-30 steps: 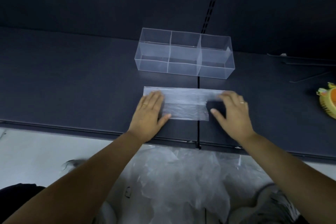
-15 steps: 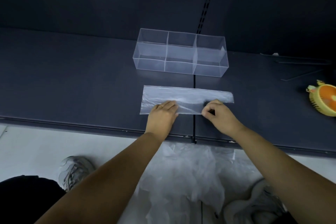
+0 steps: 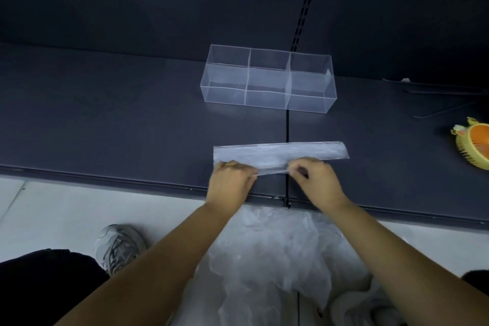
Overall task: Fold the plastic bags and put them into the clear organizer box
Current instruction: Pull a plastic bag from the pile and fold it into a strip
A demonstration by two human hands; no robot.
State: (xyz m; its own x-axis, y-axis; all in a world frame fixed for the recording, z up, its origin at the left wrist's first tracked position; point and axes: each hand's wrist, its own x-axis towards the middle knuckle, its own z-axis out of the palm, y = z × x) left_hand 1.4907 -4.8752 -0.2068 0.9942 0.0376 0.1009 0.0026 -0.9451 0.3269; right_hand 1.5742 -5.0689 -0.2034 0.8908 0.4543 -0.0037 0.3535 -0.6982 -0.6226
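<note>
At frame centre, the left hand (image 3: 229, 180) and right hand (image 3: 316, 180) pinch the near edge of a long, crinkled translucent plastic bag (image 3: 280, 152) on the matte dark desk (image 3: 119, 119); the rigid clear organizer box (image 3: 267, 82) stands above.

Dim even light, dark surface, soft motion blur throughout, wide-angle bending at edges, no harsh glare

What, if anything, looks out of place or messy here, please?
A heap of crumpled plastic bags lies loose on the floor below the shelf; an unrelated orange-and-yellow object sits at the shelf's right.
</note>
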